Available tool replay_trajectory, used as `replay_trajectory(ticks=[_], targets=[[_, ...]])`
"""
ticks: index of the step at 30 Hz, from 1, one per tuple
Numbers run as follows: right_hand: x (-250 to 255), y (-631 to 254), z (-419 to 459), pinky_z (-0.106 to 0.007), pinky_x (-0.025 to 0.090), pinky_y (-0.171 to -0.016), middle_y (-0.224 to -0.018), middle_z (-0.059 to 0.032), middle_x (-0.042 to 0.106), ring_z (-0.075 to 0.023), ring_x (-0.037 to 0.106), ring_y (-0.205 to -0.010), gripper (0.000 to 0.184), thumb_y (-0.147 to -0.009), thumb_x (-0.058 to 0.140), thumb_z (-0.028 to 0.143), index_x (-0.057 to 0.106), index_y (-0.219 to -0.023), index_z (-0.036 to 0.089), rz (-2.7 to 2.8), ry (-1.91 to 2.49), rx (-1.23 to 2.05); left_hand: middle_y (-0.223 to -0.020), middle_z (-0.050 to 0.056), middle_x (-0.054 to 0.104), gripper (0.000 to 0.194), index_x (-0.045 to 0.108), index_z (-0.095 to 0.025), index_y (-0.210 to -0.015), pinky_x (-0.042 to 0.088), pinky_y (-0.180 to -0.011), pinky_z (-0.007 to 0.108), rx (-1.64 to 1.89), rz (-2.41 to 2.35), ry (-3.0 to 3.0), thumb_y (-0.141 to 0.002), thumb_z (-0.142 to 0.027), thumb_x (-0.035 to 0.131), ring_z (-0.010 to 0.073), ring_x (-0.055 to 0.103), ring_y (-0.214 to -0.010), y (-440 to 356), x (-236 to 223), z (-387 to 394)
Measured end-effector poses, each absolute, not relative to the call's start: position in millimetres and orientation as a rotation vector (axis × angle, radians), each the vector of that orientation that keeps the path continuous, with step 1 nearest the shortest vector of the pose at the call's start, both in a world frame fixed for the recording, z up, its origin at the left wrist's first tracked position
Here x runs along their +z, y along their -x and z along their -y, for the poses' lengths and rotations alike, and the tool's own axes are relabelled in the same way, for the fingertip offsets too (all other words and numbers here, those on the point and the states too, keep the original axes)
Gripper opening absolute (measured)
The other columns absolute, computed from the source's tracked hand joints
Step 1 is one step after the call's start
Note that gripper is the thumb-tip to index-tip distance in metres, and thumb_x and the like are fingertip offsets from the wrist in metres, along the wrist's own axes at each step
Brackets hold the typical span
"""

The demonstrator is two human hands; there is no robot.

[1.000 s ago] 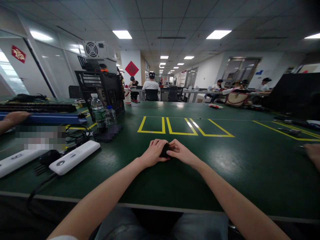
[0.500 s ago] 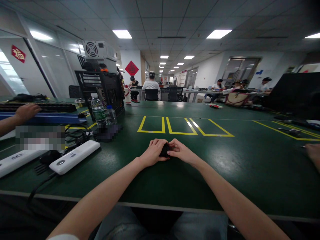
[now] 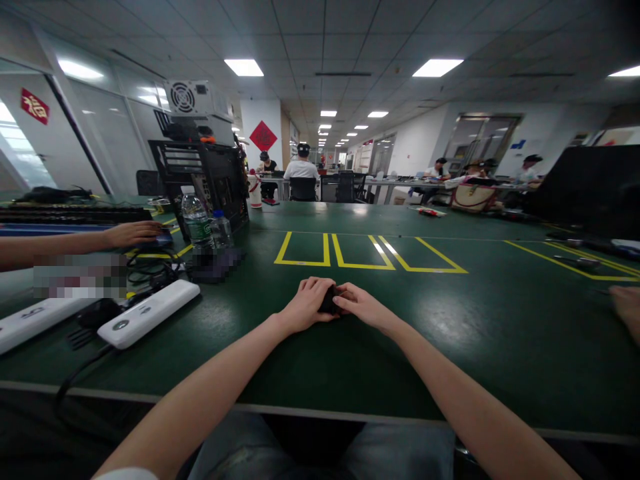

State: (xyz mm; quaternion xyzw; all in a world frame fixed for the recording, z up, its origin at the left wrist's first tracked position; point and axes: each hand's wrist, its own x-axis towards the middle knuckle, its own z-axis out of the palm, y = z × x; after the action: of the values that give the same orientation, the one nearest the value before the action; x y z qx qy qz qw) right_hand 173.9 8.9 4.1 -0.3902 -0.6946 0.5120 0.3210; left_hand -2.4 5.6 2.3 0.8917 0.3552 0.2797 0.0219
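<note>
Left hand [image 3: 311, 305] and right hand [image 3: 361, 305] hold black object [image 3: 329, 300]; sign [image 3: 35, 107]: “福”.

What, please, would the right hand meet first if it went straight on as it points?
The right hand would probably meet the small black object at its fingertips, then the left hand; depth is unclear.

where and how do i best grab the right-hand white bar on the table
Probably mid-length, from above, thumb and fingers across its narrow width: the white bar lies flat, long and slim, and its black cord leaves the near end.
</note>
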Motion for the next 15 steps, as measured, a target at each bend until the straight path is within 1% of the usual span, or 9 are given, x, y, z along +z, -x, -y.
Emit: replay_trajectory(ticks=[2,5,7,11,15], targets=[[7.2,-174.4,-6.9,-0.037,0.045,-0.075,-0.089,-0.0029,0.055,-0.0160,0.055,-0.081,0.031,-0.068,0.058,0.036,0.044,-0.091,0.019,1.849,0.994,1.342,-0.110,0.005,0.045,0.055,0.035,-0.023,-0.110,0.029,-0.085,0.039,0.864,-1.106,-2.755,-0.065,-0.035,0.063,0.0239,0.038,-0.101,2.2,2.4,-5.3],[11.7,-174.5,-3.4,-0.036,0.044,-0.078,-0.093,-0.0026,0.053,-0.0148,0.056,-0.081,0.037,-0.064,0.064,0.032,0.043,-0.091,0.019,1.864,0.932,1.349,-0.109,0.005,0.045,0.054,0.035,-0.023,-0.109,0.029,-0.084,0.039,0.851,-1.109,-2.740,-0.065,-0.035,0.063,0.0240,0.038,-0.101,2.0,3.4,-4.5],[12.5,-174.1,-2.1,-0.036,0.045,-0.077,-0.091,-0.0021,0.054,-0.0145,0.056,-0.080,0.037,-0.066,0.062,0.034,0.041,-0.092,0.020,1.854,0.924,1.369,-0.109,0.005,0.045,0.053,0.035,-0.024,-0.110,0.029,-0.084,0.039,0.843,-1.106,-2.736,-0.065,-0.034,0.062,0.0238,0.038,-0.101,2.1,4.5,-3.9],[8.9,-173.1,-3.9,-0.037,0.046,-0.073,-0.082,-0.0019,0.058,-0.0162,0.057,-0.078,0.029,-0.074,0.049,0.043,0.043,-0.090,0.020,1.807,0.972,1.370,-0.111,0.005,0.044,0.055,0.034,-0.024,-0.111,0.028,-0.085,0.039,0.848,-1.096,-2.744,-0.065,-0.034,0.063,0.0239,0.037,-0.102,2.4,6.3,-2.7],[4.3,-173.1,-8.2,-0.037,0.047,-0.072,-0.081,-0.0019,0.059,-0.0172,0.057,-0.079,0.028,-0.073,0.051,0.042,0.045,-0.090,0.021,1.794,1.014,1.340,-0.111,0.005,0.044,0.055,0.034,-0.024,-0.110,0.028,-0.086,0.040,0.850,-1.095,-2.742,-0.065,-0.033,0.063,0.0241,0.037,-0.103,2.3,6.4,-2.0]])
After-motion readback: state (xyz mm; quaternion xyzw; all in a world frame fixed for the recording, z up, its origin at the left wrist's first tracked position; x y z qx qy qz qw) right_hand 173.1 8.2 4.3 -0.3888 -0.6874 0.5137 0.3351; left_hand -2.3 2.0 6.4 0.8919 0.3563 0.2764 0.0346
